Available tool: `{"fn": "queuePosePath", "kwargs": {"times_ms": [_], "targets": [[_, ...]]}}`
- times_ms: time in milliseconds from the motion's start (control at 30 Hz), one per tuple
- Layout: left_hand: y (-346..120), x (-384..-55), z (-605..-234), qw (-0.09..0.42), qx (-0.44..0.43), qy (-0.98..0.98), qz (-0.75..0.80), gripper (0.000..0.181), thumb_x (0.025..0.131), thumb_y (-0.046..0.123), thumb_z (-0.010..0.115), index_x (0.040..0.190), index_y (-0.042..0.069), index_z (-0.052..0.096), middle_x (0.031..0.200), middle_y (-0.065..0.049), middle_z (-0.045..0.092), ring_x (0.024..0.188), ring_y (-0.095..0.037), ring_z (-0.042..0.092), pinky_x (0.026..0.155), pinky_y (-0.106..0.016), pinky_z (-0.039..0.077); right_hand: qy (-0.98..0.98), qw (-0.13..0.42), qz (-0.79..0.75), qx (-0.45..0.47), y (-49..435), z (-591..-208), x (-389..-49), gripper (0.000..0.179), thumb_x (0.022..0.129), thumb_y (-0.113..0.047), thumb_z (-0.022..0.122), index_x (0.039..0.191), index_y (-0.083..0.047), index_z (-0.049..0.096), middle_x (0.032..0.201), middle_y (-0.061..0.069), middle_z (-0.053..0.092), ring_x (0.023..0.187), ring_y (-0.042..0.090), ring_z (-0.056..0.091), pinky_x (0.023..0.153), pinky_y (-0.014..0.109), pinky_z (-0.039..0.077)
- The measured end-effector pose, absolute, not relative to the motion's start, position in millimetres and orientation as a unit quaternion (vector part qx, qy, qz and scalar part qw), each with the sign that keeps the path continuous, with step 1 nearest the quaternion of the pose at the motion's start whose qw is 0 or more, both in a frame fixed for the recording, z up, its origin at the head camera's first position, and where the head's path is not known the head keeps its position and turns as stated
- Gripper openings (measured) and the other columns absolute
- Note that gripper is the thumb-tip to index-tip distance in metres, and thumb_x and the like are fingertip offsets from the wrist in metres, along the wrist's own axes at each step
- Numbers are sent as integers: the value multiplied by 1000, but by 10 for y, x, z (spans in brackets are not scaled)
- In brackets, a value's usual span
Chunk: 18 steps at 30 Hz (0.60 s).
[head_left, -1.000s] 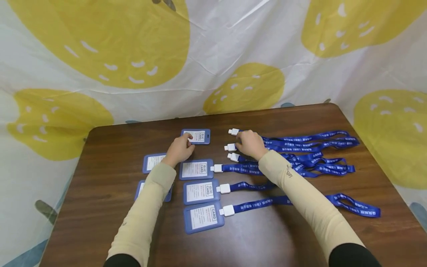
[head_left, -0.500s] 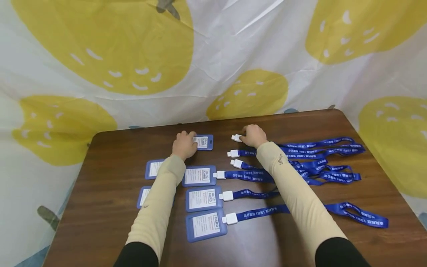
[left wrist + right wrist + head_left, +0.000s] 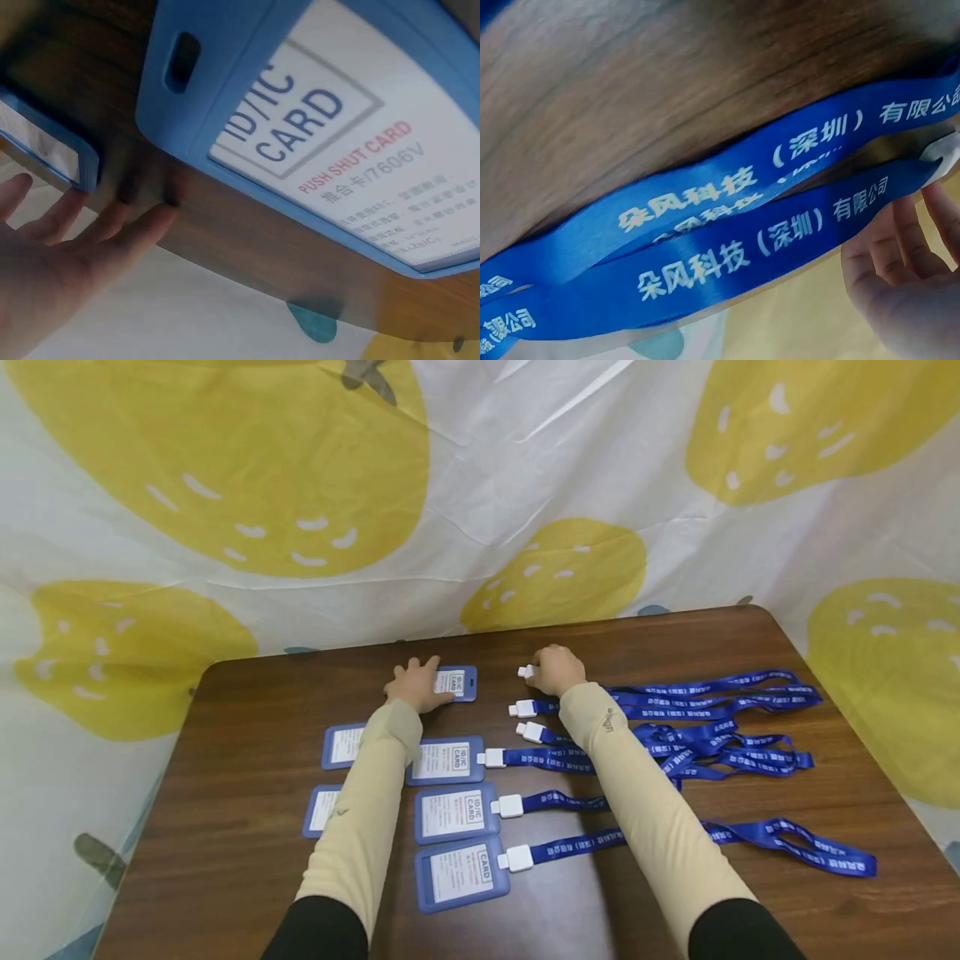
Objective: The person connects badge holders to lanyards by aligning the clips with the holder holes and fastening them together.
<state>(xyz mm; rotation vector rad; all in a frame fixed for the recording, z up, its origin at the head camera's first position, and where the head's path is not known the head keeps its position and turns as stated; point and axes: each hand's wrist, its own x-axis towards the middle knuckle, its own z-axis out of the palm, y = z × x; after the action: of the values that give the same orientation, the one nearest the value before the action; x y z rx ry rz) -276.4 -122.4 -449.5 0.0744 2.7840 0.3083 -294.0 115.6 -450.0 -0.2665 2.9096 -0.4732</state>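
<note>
At the back of the table, my left hand (image 3: 415, 685) spreads its fingers over the left part of a blue ID card holder (image 3: 465, 683), thumb at the near edge. The left wrist view shows those fingers extended, fingertips right at the holder's frame (image 3: 88, 166). To the right, my right hand (image 3: 559, 672) pinches the white clip (image 3: 526, 672) of the rearmost blue lanyard. In the right wrist view its fingers meet the clip (image 3: 946, 156), with the printed strap (image 3: 780, 240) trailing left. A gap separates this clip from the holder.
Nearer, several card holders (image 3: 459, 872) lie joined to lanyards (image 3: 825, 858). Two loose holders (image 3: 345, 746) sit left, one partly under my left sleeve. Two more lanyard clips (image 3: 522, 709) lie right of centre. A patterned curtain (image 3: 555, 468) hangs behind the wooden table (image 3: 225, 827).
My left hand first shifted right and forward, then its fingers spread further along the card holder. My right hand moved from beside the rearmost clip onto it, the clip staying nearly in place.
</note>
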Motion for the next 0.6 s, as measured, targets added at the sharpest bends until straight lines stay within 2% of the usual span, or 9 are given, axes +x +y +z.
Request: {"fn": "queuePosePath", "kwargs": {"times_ms": [233,367,500,600], "targets": [[-1241,-2763,-4519,134,27,983,126,84,72,48,72,137,8,37,128,-26,29,114,-42,30,82,-57,41,981,83,-156,-81,1119,-4502,-2921,27,77,-19,70,96,-4,60,99,15,61,93,30,57,76,43,47],[-1238,-2756,-4478,114,21,977,179,81,68,40,78,133,7,41,123,-24,27,105,-42,38,80,-54,42,979,73,-176,-74,1125,-4504,-2923,20,79,-13,65,95,-6,55,95,17,62,86,33,58,71,45,47],[-1255,-2773,-4484,77,37,968,236,68,71,25,78,128,4,47,118,-23,28,91,-39,49,82,-48,44,974,70,-199,-80,1138,-4498,-2920,15,80,-11,63,93,-8,56,93,16,62,82,32,58,69,44,47],[-1293,-2801,-4514,41,65,957,280,52,75,12,74,121,0,53,114,-25,37,91,-37,50,86,-45,42,963,54,-244,-99,1150,-4471,-2905,13,79,-11,65,89,-6,59,90,15,63,81,31,57,71,43,46]]}}
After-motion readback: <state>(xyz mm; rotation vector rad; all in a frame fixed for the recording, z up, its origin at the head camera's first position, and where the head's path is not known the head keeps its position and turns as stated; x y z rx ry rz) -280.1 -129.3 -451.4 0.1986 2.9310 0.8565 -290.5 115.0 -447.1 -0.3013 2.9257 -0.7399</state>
